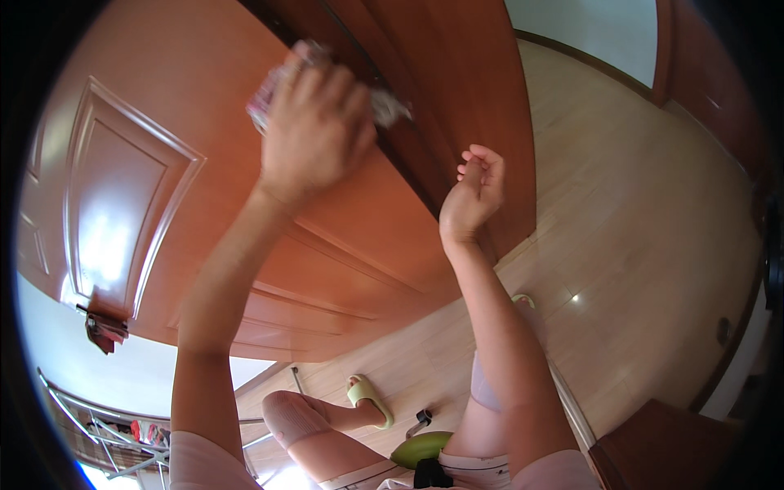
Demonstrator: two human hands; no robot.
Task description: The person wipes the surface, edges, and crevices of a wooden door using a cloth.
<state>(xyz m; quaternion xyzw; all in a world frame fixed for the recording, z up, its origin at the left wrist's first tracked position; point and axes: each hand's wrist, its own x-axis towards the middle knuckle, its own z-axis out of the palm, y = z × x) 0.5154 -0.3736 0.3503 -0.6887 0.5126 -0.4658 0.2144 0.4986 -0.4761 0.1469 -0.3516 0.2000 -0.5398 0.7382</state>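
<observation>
My left hand (318,122), blurred, grips a crumpled pink-and-white cloth (262,101) at the edge of a reddish-brown panelled wooden door (361,214). A pale, blurred bit (390,109) shows on the far side of those fingers, over the dark strip between the door and a darker wooden panel (484,79). It looks like cloth, though the blur hides its detail. Lower and to the right, my right hand (468,199) is raised before the darker panel. Its fingers are loosely curled and nothing shows in them. Whether it touches the panel I cannot tell.
Wood-look floor (618,245) stretches to the right. Below are my knees, a light green slipper (370,401) and a green rounded object (422,450) between my thighs. Cloths (105,331) hang from the door handle at left. A metal rack (116,438) stands at lower left.
</observation>
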